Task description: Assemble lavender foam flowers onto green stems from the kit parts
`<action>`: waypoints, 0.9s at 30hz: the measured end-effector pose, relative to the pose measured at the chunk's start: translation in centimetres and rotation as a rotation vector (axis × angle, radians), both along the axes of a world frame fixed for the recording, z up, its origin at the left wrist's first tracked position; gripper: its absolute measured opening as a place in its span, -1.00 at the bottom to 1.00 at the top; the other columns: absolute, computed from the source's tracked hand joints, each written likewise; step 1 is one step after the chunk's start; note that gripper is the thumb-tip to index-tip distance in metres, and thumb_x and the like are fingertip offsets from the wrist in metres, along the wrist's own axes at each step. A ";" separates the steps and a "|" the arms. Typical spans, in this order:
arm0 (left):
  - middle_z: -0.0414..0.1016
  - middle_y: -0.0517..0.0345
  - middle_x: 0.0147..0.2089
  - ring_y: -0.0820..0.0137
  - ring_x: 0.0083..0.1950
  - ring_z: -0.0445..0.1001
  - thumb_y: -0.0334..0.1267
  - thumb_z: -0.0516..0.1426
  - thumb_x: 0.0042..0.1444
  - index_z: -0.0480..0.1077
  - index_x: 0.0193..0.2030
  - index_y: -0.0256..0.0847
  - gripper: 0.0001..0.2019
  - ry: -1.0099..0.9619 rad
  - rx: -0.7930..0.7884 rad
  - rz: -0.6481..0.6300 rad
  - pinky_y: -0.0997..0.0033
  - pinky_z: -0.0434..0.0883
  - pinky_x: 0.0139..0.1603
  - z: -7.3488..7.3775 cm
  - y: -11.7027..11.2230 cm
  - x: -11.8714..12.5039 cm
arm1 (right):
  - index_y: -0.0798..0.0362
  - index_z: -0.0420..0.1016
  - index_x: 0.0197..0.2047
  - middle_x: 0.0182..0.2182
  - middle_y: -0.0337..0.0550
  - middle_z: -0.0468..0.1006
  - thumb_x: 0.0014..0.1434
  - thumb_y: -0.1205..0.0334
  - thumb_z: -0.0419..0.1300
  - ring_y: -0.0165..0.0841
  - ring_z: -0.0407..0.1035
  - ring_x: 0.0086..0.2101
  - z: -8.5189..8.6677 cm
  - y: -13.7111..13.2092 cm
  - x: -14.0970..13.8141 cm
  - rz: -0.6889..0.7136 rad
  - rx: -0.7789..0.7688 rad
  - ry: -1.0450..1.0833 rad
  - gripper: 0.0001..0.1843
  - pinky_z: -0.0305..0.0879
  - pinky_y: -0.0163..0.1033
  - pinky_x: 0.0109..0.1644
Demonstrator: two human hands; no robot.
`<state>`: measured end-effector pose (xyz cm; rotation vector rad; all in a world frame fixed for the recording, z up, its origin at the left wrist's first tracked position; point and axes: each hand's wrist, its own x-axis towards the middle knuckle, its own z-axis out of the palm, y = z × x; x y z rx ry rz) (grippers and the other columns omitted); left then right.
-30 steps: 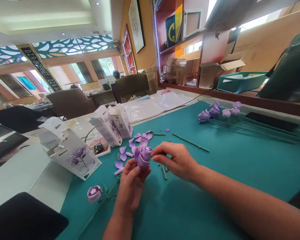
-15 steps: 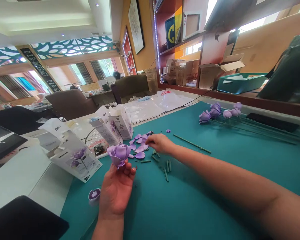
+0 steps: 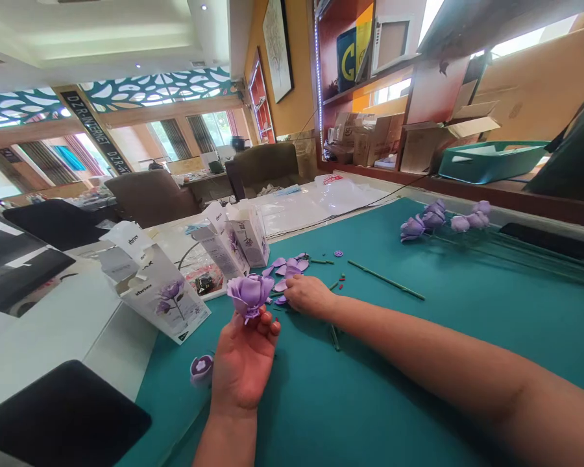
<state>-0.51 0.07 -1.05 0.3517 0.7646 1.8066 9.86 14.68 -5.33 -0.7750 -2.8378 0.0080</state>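
My left hand [image 3: 243,360] is raised palm up, its fingertips pinched round the base of a purple foam flower head [image 3: 250,293]. My right hand [image 3: 309,296] reaches across the teal mat [image 3: 418,350] and rests knuckles up on a pile of loose purple petals [image 3: 287,267]; its fingers are curled down onto them and what they grip is hidden. Short green stem pieces [image 3: 334,336] lie by my right wrist. A long green stem [image 3: 387,280] lies beyond.
Opened white product boxes [image 3: 160,295] stand left of the mat, two more [image 3: 236,245] behind them. A small purple bud [image 3: 201,368] lies near my left wrist. Finished purple flowers [image 3: 438,219] with long stems lie far right. A black pad [image 3: 61,421] sits front left.
My right hand left the flower head, reached out to the petal pile, then drew slightly back onto the nearer petals. My left hand carried the flower head left and turned it upright.
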 end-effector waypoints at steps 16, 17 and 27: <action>0.45 0.19 -0.42 0.47 -0.42 0.40 -0.28 0.38 -0.30 0.48 -0.34 -0.26 -0.69 -0.005 -0.027 -0.123 0.44 0.43 -0.39 -0.9 0.0 0.9 | 0.09 0.49 -0.36 -0.25 -0.15 0.45 0.27 0.21 0.07 -0.45 0.33 -0.40 0.0 -2.1 4.8 -0.153 -0.075 0.248 -0.76 0.06 -0.35 -0.38; 0.45 0.18 -0.42 0.47 -0.43 0.39 -0.27 0.38 -0.30 0.48 -0.35 -0.26 -0.69 0.001 -0.029 -0.123 0.44 0.43 -0.39 -1.0 0.0 0.8 | 0.09 0.48 -0.37 -0.26 -0.14 0.45 0.27 0.21 0.07 -0.46 0.32 -0.42 -0.2 -2.2 4.8 -0.146 -0.068 0.237 -0.76 0.04 -0.34 -0.40; 0.43 0.19 -0.42 0.47 -0.41 0.40 -0.27 0.31 -0.18 0.45 -0.35 -0.23 -0.78 0.015 -0.028 -0.151 0.44 0.41 -0.36 -1.3 0.1 0.6 | 0.07 0.46 -0.28 -0.42 -0.23 0.40 0.12 0.40 0.12 -0.45 0.28 -0.41 2.7 -2.9 6.8 -0.051 -0.355 0.685 -0.88 0.14 -0.37 -0.36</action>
